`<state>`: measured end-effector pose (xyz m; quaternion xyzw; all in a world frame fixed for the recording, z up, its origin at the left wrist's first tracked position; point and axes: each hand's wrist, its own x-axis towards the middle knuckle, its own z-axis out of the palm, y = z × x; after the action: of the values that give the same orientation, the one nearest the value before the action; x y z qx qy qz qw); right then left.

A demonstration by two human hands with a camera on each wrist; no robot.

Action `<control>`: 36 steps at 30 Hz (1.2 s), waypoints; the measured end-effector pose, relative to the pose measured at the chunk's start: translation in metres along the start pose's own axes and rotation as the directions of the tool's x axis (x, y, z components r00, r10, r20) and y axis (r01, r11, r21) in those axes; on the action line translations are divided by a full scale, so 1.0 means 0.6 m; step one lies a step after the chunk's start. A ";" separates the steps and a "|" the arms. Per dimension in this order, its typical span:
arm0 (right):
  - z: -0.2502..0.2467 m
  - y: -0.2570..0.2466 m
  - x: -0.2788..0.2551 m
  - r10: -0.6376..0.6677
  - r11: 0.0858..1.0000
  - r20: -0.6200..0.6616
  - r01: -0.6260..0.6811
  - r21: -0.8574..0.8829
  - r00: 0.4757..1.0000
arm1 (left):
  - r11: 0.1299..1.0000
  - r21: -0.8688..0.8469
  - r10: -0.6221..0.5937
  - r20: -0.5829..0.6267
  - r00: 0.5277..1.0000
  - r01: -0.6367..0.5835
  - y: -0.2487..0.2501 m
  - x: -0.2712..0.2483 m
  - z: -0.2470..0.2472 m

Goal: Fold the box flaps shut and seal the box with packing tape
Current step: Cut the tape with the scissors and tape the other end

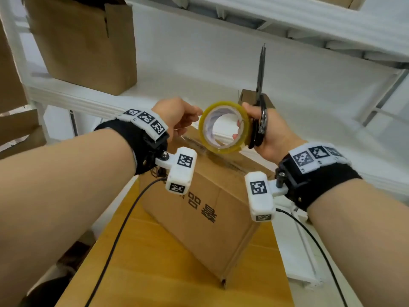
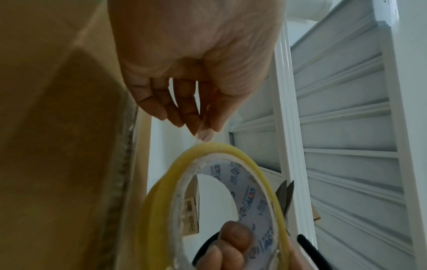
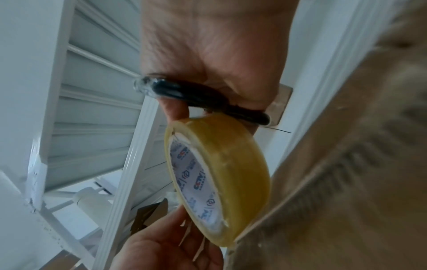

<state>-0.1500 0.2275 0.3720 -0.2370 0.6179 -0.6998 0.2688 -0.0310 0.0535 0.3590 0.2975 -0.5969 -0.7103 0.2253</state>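
Head view shows my right hand (image 1: pixel 269 131) gripping the yellowish clear packing-tape roll (image 1: pixel 224 127) with black-handled scissors (image 1: pixel 261 100) just above the brown cardboard box (image 1: pixel 205 196), my left hand (image 1: pixel 177 116) pinching its free end leftward.

Both forearms are bare, each wearing a black wrist strap (image 1: pixel 128 138) just behind the hand. Across the top of each strap runs a white band (image 1: pixel 146 120) printed with square black-and-white coded markers. A white camera block (image 1: pixel 181 171) with similar markers sits on a screwed bracket beneath each wrist, trailing a thin black cable (image 1: pixel 115 235).
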 end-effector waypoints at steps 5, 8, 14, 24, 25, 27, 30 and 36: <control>0.023 -0.033 0.052 0.077 0.978 0.089 -0.057 -0.203 0.993 | 0.978 0.115 -0.171 -0.038 0.985 0.174 0.024 0.045 -0.010; 0.036 -0.034 0.079 0.121 0.973 0.098 -0.098 -0.207 0.988 | 0.976 0.102 -0.180 -0.117 0.977 0.192 0.026 0.067 -0.028; 0.053 -0.043 0.090 0.224 0.966 0.115 -0.204 -0.161 0.968 | 0.976 0.132 -0.149 -0.173 0.974 0.173 0.037 0.076 -0.049; 0.064 -0.123 0.060 0.401 0.824 0.214 -0.248 -0.510 0.891 | 0.859 0.376 -0.220 -0.343 0.913 0.348 0.117 0.047 -0.093; 0.060 -0.128 0.062 0.426 0.748 0.190 -0.226 -0.624 0.884 | 0.846 0.370 -0.247 -0.363 0.898 0.383 0.125 0.049 -0.097; 0.051 -0.128 0.064 0.519 0.661 0.178 -0.261 -0.703 0.836 | 0.787 0.416 -0.293 -0.398 0.869 0.455 0.133 0.054 -0.098; 0.051 -0.125 0.061 0.623 0.635 0.187 -0.350 -0.689 0.760 | 0.712 0.458 -0.370 -0.399 0.839 0.532 0.124 0.061 -0.094; 0.067 -0.138 0.085 0.694 0.591 0.212 -0.375 -0.714 0.689 | 0.751 0.376 -0.423 -0.356 0.833 0.542 0.096 0.089 -0.101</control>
<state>-0.1681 0.1716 0.4593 -0.2690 0.7685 -0.2567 0.5207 -0.0300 -0.0365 0.4004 0.5737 -0.6169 -0.5380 0.0280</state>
